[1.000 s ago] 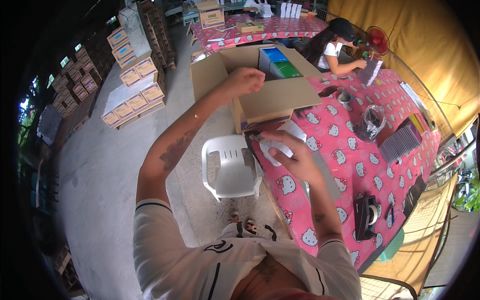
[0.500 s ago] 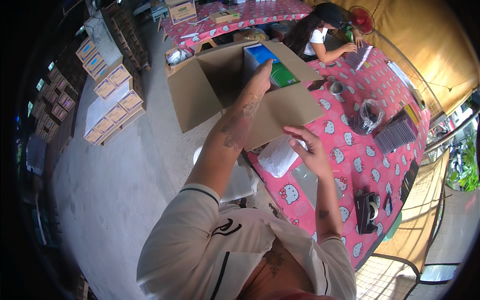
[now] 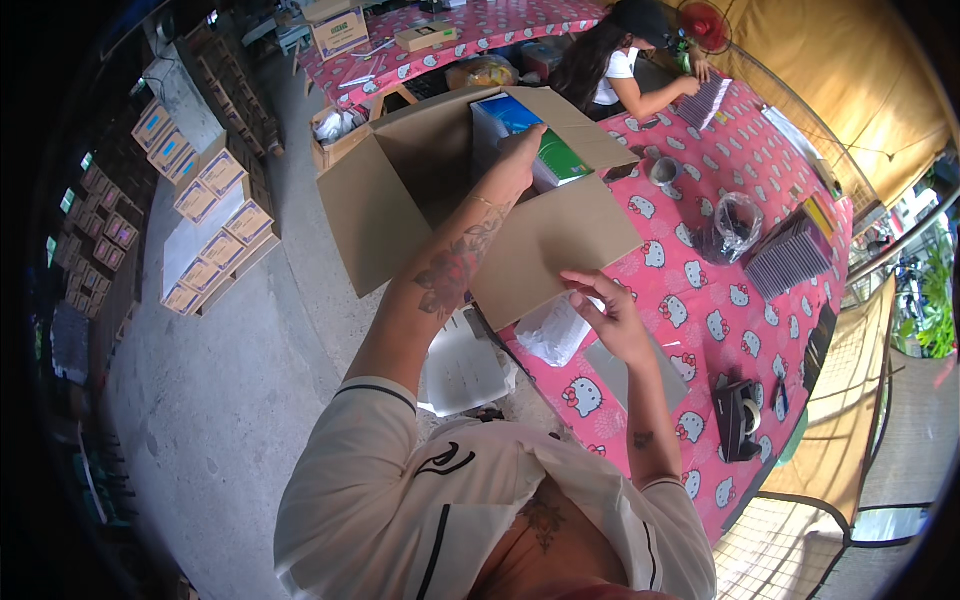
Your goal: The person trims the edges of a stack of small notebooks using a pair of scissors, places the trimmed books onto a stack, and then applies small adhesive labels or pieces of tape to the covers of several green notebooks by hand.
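An open cardboard box point(image 3: 385, 215) stands at the near edge of the table, its flaps spread outward. At its right side inside are notebooks point(image 3: 565, 160) with blue and green covers. My left hand point(image 3: 520, 160) reaches over the box and grips the notebooks near the middle of their covers, some fingers hidden. Just beside the near flap, my right hand point(image 3: 610, 315) is open with fingers apart and nothing in it. Beneath that hand lie a crumpled white plastic bag point(image 3: 553, 335) and a clear flat sheet point(image 3: 620, 370).
The pink patterned table point(image 3: 715, 290) carries a tape dispenser point(image 3: 738, 422), a stack of booklets point(image 3: 790, 258), a plastic-lined container point(image 3: 733, 230) and a cup point(image 3: 663, 172). A co-worker point(image 3: 625, 65) handles booklets at the far side. Stacked cartons point(image 3: 215, 240) stand on the floor at left.
The view has shifted a little, and the box appears slightly lower and to the left. My left hand stays on the notebooks; my right hand stays open by the flap.
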The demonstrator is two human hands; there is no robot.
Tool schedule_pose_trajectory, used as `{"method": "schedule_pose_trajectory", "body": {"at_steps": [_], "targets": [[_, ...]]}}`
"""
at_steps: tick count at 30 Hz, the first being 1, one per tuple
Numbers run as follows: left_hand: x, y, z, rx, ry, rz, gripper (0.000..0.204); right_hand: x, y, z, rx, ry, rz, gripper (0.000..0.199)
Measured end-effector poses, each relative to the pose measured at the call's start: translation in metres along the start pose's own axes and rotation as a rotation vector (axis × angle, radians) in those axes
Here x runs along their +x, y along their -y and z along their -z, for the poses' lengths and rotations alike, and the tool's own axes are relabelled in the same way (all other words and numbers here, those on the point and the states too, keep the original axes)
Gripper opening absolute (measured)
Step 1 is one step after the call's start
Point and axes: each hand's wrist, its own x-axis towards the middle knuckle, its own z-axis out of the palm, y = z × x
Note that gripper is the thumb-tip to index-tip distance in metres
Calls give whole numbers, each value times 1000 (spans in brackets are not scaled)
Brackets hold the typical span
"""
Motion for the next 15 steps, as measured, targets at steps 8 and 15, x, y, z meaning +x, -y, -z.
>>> {"method": "schedule_pose_trajectory", "body": {"at_steps": [8, 15], "targets": [[-15, 8, 8, -63, 168, 15, 58, 12, 5, -8, -53, 15, -93, 35], [-44, -54, 45, -202, 268, 74, 52, 26, -5, -8, 269, -172, -189, 54]]}}
